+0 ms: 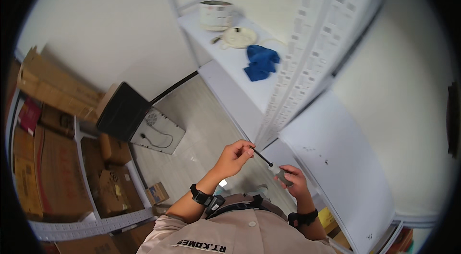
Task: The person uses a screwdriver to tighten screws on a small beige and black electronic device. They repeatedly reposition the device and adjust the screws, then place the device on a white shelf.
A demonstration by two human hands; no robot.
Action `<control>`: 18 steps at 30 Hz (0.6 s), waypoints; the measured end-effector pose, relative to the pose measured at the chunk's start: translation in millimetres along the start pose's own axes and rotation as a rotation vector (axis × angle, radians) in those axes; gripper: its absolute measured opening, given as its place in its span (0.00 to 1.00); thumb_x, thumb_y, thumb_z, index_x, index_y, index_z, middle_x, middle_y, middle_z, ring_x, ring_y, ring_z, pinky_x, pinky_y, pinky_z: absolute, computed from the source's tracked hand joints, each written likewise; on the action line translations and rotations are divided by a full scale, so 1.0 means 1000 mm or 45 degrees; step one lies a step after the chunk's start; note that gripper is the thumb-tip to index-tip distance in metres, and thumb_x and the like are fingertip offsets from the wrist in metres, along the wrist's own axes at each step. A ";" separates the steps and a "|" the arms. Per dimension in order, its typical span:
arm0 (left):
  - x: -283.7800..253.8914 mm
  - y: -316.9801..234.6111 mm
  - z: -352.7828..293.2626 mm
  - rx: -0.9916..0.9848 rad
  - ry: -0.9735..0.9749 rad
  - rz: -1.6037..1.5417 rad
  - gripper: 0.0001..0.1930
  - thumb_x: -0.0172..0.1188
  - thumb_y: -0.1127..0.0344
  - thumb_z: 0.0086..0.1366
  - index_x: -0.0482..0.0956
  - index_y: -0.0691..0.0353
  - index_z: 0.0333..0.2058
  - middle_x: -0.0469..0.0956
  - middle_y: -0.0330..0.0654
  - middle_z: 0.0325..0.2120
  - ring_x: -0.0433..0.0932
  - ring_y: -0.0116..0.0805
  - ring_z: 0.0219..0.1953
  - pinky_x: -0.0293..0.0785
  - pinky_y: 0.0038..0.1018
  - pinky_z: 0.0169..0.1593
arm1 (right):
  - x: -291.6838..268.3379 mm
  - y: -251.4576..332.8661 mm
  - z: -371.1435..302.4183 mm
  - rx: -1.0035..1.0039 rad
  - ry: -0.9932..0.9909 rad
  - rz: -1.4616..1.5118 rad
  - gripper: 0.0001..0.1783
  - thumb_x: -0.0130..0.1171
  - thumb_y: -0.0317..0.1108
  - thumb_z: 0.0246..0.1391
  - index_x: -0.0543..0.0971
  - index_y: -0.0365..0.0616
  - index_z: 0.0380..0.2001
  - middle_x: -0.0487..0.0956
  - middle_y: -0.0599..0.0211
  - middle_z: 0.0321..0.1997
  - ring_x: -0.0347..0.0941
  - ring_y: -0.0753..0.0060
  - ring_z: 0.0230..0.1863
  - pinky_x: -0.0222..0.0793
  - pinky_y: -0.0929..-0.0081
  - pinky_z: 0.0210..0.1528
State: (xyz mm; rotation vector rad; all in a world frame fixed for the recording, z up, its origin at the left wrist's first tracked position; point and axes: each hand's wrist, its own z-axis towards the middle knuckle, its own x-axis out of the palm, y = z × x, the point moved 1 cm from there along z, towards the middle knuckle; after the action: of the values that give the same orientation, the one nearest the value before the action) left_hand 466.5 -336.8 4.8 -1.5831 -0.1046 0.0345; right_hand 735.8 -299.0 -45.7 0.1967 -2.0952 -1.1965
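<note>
A screwdriver [263, 157] with a dark, thin shaft and a grey, partly see-through handle is held in front of my body, slanting down to the right. My right hand [294, 181] is closed around its handle. At the other end, my left hand [236, 158] pinches the shaft's far end between thumb and fingers, which hide the tip. To the right of my hands, several small dark pieces [326, 161], too small to name, lie on a white shelf board [345, 167].
A perforated white upright [312, 57] rises just beyond my hands. Behind it, a white shelf holds a pot [216, 15], a cream lid [239, 37] and a blue cloth [262, 62]. Cardboard boxes [62, 172] fill the left rack, beside a computer case [159, 130] and black panel [124, 112].
</note>
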 end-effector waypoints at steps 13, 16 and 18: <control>-0.250 0.004 -0.168 -0.068 -0.722 -0.005 0.08 0.56 0.64 0.67 0.76 0.63 0.36 0.78 0.35 0.27 0.75 0.20 0.28 0.68 0.19 0.31 | 0.254 -0.089 0.123 0.319 0.520 -0.270 0.19 0.52 0.32 0.56 0.73 0.35 0.50 0.80 0.60 0.36 0.65 0.81 0.23 0.61 0.82 0.24; -0.288 0.005 -0.205 -0.082 -0.890 -0.035 0.07 0.56 0.65 0.66 0.76 0.63 0.36 0.77 0.35 0.27 0.76 0.21 0.30 0.69 0.19 0.31 | 0.304 -0.101 0.145 0.425 0.695 -0.370 0.20 0.56 0.32 0.55 0.73 0.36 0.50 0.79 0.64 0.37 0.66 0.82 0.25 0.62 0.83 0.26; -0.311 0.012 -0.225 -0.099 -0.995 -0.066 0.07 0.56 0.65 0.66 0.76 0.63 0.37 0.77 0.35 0.28 0.76 0.22 0.31 0.69 0.19 0.31 | 0.336 -0.107 0.158 0.371 0.736 -0.569 0.20 0.58 0.30 0.53 0.73 0.37 0.50 0.78 0.68 0.36 0.67 0.83 0.27 0.62 0.83 0.27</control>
State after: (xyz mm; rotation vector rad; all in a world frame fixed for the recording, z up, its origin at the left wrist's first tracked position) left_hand 177.4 -588.6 -17.4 -1.5655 -0.7613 0.6149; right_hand 364.0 -400.1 -14.3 1.0593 -1.7312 -0.9123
